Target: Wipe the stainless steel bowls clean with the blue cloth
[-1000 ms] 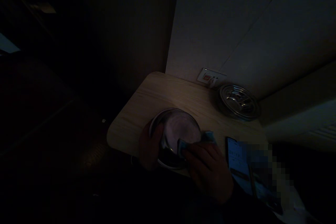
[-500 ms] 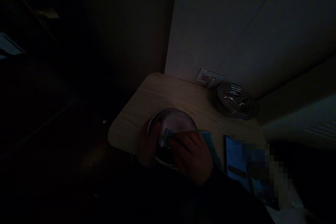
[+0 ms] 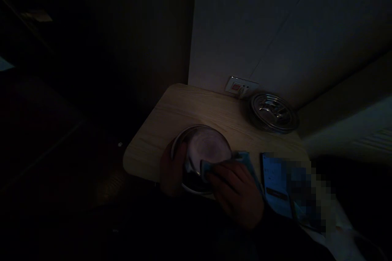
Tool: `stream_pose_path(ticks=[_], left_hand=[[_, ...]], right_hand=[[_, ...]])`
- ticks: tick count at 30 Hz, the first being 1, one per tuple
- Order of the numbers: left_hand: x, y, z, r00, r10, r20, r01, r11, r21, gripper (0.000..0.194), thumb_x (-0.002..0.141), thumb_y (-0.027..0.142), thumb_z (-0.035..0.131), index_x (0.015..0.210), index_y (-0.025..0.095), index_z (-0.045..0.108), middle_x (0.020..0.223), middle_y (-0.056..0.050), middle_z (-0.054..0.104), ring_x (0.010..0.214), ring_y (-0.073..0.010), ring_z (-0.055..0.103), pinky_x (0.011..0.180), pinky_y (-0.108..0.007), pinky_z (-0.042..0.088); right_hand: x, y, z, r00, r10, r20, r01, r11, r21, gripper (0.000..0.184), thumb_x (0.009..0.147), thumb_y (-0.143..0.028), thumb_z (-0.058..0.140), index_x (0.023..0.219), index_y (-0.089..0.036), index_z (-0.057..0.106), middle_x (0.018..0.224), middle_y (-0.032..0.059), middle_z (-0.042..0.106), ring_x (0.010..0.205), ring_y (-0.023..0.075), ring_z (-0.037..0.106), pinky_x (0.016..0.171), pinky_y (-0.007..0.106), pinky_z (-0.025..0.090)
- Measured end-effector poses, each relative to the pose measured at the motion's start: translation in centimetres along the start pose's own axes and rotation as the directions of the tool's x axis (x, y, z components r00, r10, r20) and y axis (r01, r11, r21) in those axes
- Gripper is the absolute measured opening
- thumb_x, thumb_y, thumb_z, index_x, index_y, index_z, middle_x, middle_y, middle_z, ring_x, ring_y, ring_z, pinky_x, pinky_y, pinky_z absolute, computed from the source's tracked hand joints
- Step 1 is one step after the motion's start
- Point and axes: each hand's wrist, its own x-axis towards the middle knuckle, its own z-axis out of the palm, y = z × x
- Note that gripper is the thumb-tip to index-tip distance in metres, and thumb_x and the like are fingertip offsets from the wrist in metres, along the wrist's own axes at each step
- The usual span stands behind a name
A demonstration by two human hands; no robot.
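A shiny metal bowl (image 3: 208,142) rests at the near edge of the wooden table, in dim light. My left hand (image 3: 172,169) grips its left rim, with the thumb over the inner side. In my right hand (image 3: 237,191) is a blue-green cloth (image 3: 206,168), pinched by the fingers and pressed against the bowl's inside at the lower right. Part of the cloth hangs out beyond the hand on its right side. The bowl's near side is partly hidden by shadow and the right hand.
A stack of metal bowls (image 3: 274,114) stands at the table's back right, by a wall socket (image 3: 241,86). A phone (image 3: 275,183) with a lit screen lies right of my right hand. The pale wooden tabletop (image 3: 171,106) has a rounded left corner; dark floor lies beyond.
My right hand has slid right and toward me along the bowl with the cloth. The left hand keeps its hold on the rim. The view has shifted slightly.
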Motion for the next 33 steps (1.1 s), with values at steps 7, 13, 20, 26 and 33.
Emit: stream_pose_path(ticks=[7,13,20,26,33], left_hand=[[0.4,0.1,-0.2,0.999,0.032,-0.021,-0.029,0.990,0.141,0.043,0.078,0.044,0.046,0.104,0.013,0.061,0.101,-0.009,0.067,0.092,-0.0224,0.061,0.080,-0.032,0.047],[0.3,-0.4,-0.1,1.000,0.005,-0.012,-0.004,0.994,0.108,0.044,0.078,0.048,0.047,0.106,0.016,0.061,0.104,-0.007,0.066,0.096,-0.0219,0.060,0.083,-0.032,0.045],[0.5,-0.4,-0.1,1.000,-0.019,0.006,0.019,1.000,0.009,0.042,0.078,0.044,0.049,0.106,0.015,0.060,0.105,-0.008,0.066,0.095,-0.0210,0.060,0.083,-0.031,0.046],[0.5,0.1,0.0,0.999,-0.031,0.027,0.031,0.999,-0.009,0.043,0.077,0.045,0.050,0.106,0.015,0.061,0.108,-0.007,0.065,0.103,-0.0220,0.057,0.089,-0.032,0.043],[0.8,0.4,-0.3,0.982,-0.139,0.128,0.169,0.948,-0.270,0.040,0.075,0.037,0.053,0.107,0.014,0.059,0.110,-0.009,0.064,0.103,-0.0232,0.058,0.088,-0.033,0.045]], right_hand=[[1.2,-0.5,1.1,0.998,0.026,-0.062,-0.027,1.000,-0.006,0.019,0.086,-0.019,0.049,0.097,-0.016,0.064,0.094,0.0058,0.067,0.087,0.0199,0.054,0.073,0.035,0.044],[-0.8,0.2,-0.2,1.000,0.006,-0.015,-0.006,1.000,-0.016,0.020,0.085,-0.017,0.051,0.100,-0.015,0.063,0.096,0.0069,0.067,0.090,0.0200,0.053,0.078,0.036,0.044],[0.2,-0.4,0.7,0.998,-0.011,-0.063,0.012,1.000,0.009,0.020,0.085,-0.018,0.051,0.099,-0.015,0.065,0.095,0.0073,0.067,0.091,0.0206,0.054,0.079,0.037,0.046],[-2.5,1.0,-1.1,1.000,-0.016,-0.001,0.016,1.000,-0.019,0.022,0.084,-0.016,0.051,0.102,-0.015,0.063,0.097,0.0097,0.065,0.094,0.0219,0.054,0.077,0.038,0.049],[-2.2,0.6,-0.3,0.990,0.132,-0.058,-0.128,0.990,0.056,0.028,0.084,-0.011,0.050,0.109,-0.017,0.059,0.099,0.0095,0.063,0.092,0.0212,0.055,0.075,0.037,0.051]])
